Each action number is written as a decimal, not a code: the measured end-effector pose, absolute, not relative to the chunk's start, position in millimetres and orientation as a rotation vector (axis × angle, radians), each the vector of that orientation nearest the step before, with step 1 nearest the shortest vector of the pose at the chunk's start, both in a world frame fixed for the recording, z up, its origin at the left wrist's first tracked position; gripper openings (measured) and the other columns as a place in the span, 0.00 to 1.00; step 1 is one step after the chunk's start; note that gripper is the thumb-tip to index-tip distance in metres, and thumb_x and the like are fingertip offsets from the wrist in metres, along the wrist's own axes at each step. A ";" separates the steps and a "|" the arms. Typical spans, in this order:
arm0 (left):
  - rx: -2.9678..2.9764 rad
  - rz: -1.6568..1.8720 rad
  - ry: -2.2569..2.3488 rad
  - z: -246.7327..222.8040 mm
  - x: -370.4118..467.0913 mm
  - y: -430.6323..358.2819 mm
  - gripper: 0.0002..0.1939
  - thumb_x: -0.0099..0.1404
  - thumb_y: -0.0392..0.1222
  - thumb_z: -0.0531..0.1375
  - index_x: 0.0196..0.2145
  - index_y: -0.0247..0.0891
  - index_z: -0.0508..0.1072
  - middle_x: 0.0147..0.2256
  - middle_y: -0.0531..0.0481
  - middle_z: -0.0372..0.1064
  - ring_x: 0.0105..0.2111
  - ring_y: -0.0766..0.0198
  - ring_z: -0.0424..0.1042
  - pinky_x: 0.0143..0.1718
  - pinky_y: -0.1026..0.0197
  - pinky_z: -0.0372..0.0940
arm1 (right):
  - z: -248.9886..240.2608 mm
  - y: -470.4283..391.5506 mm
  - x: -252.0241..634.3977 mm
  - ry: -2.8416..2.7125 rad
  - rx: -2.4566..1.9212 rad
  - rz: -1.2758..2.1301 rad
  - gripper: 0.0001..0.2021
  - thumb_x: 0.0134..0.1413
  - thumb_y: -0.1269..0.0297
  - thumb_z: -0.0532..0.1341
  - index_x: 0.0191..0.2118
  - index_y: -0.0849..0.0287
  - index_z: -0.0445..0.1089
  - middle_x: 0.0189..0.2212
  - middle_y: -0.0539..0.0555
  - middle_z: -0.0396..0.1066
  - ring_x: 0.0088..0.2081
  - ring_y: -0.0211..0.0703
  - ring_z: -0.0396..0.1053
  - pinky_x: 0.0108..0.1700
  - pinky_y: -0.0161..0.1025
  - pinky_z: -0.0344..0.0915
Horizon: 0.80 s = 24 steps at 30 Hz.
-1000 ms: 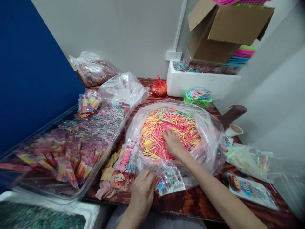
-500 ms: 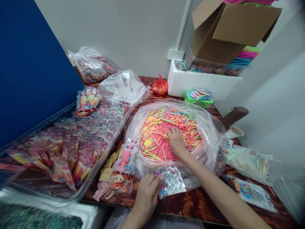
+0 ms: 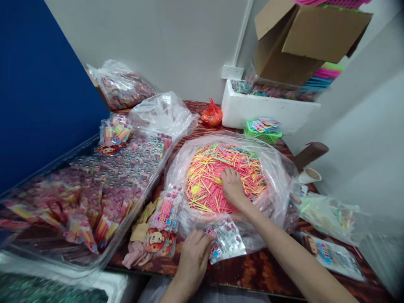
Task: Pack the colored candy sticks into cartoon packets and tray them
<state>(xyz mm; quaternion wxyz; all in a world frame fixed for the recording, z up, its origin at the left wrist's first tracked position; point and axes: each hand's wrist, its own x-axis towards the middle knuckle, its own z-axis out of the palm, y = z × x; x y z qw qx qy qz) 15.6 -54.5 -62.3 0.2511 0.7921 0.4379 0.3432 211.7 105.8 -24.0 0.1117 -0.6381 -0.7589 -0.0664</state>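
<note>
A large heap of thin coloured sticks (image 3: 205, 191), mostly pink and yellow, lies in a wide-open clear plastic bag (image 3: 176, 168) on the table. My right hand (image 3: 232, 185) rests in the middle of the heap with its fingers curled down on the sticks; the fingertips are partly hidden. Near the table's front edge, my left hand (image 3: 195, 252) is closed at the left end of a shiny printed pouch (image 3: 229, 240). Left of that hand lie filled pouches with a cartoon face (image 3: 158, 240), beside crumpled pink and yellow finger covers (image 3: 139, 248).
A clear tray (image 3: 126, 223) at left holds many filled packets. Behind stand a clear bag (image 3: 164, 111), a red bag (image 3: 211, 115), a green basket (image 3: 265, 134) and a white foam box (image 3: 268, 107) under a carton (image 3: 325, 31). A paper cup (image 3: 311, 175) and bagged sticks (image 3: 331, 214) lie at right.
Very little differs. My right hand stays in the heap with its fingers shifted slightly, and my left hand remains at the pouch. The view has moved a touch.
</note>
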 end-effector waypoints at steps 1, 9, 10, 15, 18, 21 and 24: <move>2.149 0.933 1.191 -62.2 15.5 -54.2 0.09 0.71 0.36 0.51 0.36 0.38 0.71 0.30 0.49 0.67 0.32 0.61 0.66 0.33 0.61 0.59 | -22.5 106.2 215.9 -2.149 -1.868 -0.090 0.11 0.60 0.73 0.51 0.39 0.62 0.70 0.41 0.65 0.71 0.45 0.55 0.64 0.46 0.47 0.55; 2.142 0.923 1.172 -64.1 14.5 -53.1 0.09 0.71 0.35 0.51 0.38 0.39 0.71 0.31 0.48 0.67 0.33 0.61 0.66 0.34 0.60 0.60 | -22.1 105.0 246.8 -1.678 -1.719 0.569 0.11 0.57 0.64 0.54 0.24 0.56 0.62 0.20 0.47 0.66 0.24 0.39 0.63 0.30 0.35 0.55; 2.144 0.931 1.172 -64.2 14.5 -52.9 0.09 0.71 0.36 0.51 0.38 0.39 0.71 0.31 0.48 0.67 0.33 0.61 0.66 0.34 0.60 0.60 | -22.6 104.1 249.1 -1.641 -1.695 0.617 0.11 0.56 0.62 0.54 0.24 0.56 0.62 0.19 0.47 0.65 0.23 0.39 0.63 0.29 0.35 0.55; 2.150 0.948 1.174 -63.5 15.5 -53.0 0.09 0.71 0.36 0.51 0.37 0.39 0.71 0.30 0.49 0.67 0.32 0.61 0.67 0.33 0.61 0.61 | -22.0 87.8 257.2 -1.451 -1.546 0.864 0.13 0.52 0.52 0.56 0.27 0.57 0.65 0.19 0.47 0.66 0.21 0.38 0.64 0.25 0.34 0.60; 2.155 0.953 1.176 -63.0 15.9 -52.4 0.09 0.71 0.37 0.51 0.38 0.39 0.71 0.30 0.49 0.67 0.32 0.61 0.67 0.33 0.61 0.62 | -27.7 61.9 258.0 -1.318 -1.448 0.926 0.16 0.52 0.49 0.58 0.33 0.58 0.67 0.25 0.50 0.71 0.26 0.40 0.69 0.30 0.37 0.66; 2.155 0.951 1.163 -63.2 15.6 -51.1 0.09 0.71 0.37 0.51 0.38 0.39 0.71 0.30 0.48 0.68 0.32 0.61 0.67 0.34 0.60 0.62 | -45.6 31.3 254.5 -1.050 -1.342 0.937 0.15 0.50 0.50 0.63 0.36 0.57 0.68 0.32 0.53 0.74 0.35 0.44 0.72 0.39 0.41 0.68; 2.158 0.940 1.158 -63.0 15.2 -50.4 0.08 0.70 0.37 0.52 0.39 0.39 0.72 0.31 0.48 0.68 0.33 0.61 0.68 0.34 0.61 0.63 | -65.6 10.0 249.1 -0.968 -1.358 0.988 0.16 0.49 0.52 0.65 0.38 0.58 0.70 0.31 0.53 0.75 0.37 0.47 0.73 0.40 0.42 0.67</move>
